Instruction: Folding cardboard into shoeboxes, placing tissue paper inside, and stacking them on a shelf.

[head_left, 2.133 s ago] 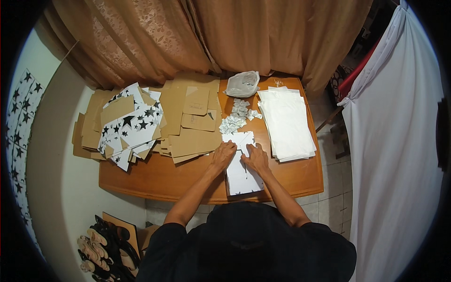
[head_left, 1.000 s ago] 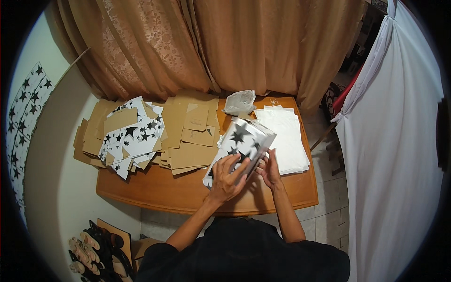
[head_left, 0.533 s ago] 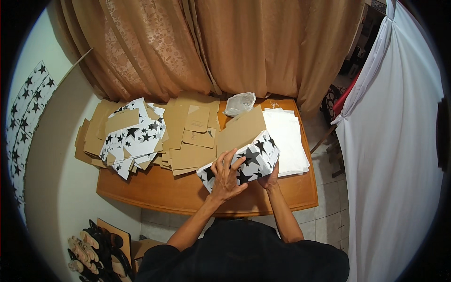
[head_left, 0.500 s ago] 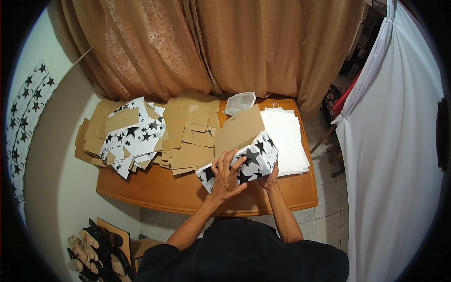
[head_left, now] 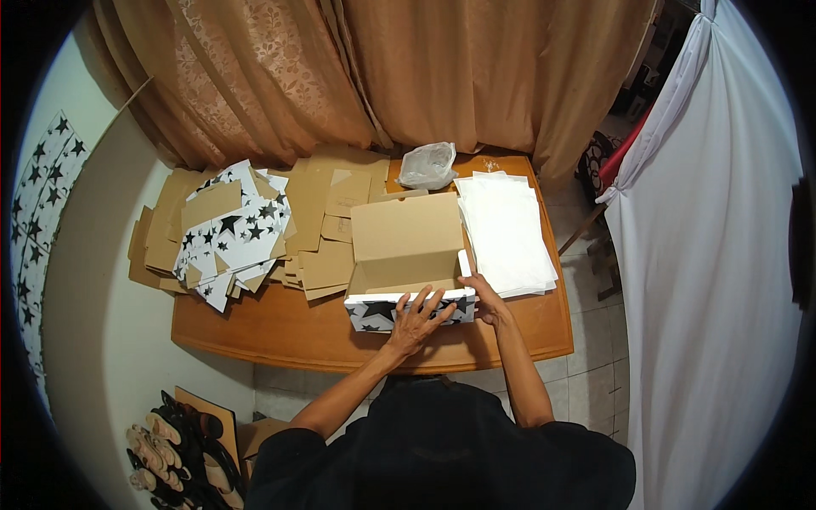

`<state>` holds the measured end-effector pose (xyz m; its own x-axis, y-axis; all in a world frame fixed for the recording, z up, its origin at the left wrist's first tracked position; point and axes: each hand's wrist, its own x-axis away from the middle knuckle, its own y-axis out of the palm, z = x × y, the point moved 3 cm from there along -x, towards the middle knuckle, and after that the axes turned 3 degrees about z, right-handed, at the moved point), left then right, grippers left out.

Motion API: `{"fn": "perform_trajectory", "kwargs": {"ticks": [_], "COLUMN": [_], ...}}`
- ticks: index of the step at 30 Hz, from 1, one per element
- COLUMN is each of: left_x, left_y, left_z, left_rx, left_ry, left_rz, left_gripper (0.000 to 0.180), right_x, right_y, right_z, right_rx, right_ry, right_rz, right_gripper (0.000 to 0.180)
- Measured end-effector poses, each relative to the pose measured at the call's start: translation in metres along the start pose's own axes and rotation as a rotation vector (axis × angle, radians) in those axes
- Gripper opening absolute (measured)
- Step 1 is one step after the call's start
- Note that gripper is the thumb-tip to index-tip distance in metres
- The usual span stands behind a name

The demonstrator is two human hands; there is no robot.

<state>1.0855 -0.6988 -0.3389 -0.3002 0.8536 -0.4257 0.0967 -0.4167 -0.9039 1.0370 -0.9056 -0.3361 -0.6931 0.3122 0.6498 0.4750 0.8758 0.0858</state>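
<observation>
On the near middle of the wooden table (head_left: 255, 323), head view, holds a lid-up, star-printed box (head_left: 404, 274) at the right with the right hand (head_left: 488, 302), and rests the left hand (head_left: 412, 327), fingers spread wide, across its front. At the table's left, flattened cardboard (head_left: 327, 268); at its right, stacked white sheets (head_left: 508, 234); at its far edge, a plastic bag (head_left: 427, 166).

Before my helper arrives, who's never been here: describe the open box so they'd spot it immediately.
On the wooden table by the brown curtains, find the flat cardboard pile and, to its right, the white sheets. The open box is between them, left hand at its front, right hand at its right end. Unlike those flat neighbours, it has walls and a raised lid.
</observation>
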Motion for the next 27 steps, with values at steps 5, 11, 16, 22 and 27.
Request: {"fn": "perform_trajectory", "kwargs": {"ticks": [5, 11, 16, 22, 27], "left_x": [0.011, 0.048, 0.086, 0.113, 0.107], "left_y": [-0.013, -0.032, 0.006, 0.031, 0.019], "left_z": [0.007, -0.054, -0.076, -0.077, -0.076], "left_rx": [0.140, 0.272, 0.672, 0.706, 0.528], "left_ry": [-0.003, -0.609, -0.830, -0.901, -0.774], "left_rz": [0.049, 0.343, 0.143, 0.162, 0.245], "left_gripper": [0.076, 0.095, 0.098, 0.085, 0.067], "right_x": [-0.060, -0.074, -0.060, -0.036, -0.017], "right_y": [-0.024, -0.044, -0.031, -0.020, -0.017], "right_z": [0.076, 0.096, 0.089, 0.076, 0.070], "right_rx": [-0.111, -0.104, 0.137, 0.363, 0.403], "right_ry": [-0.280, -0.377, -0.497, -0.609, -0.599], "right_rz": [0.023, -0.019, 0.019, 0.149, 0.147], "right_gripper": [0.084, 0.078, 0.072, 0.065, 0.067]}}
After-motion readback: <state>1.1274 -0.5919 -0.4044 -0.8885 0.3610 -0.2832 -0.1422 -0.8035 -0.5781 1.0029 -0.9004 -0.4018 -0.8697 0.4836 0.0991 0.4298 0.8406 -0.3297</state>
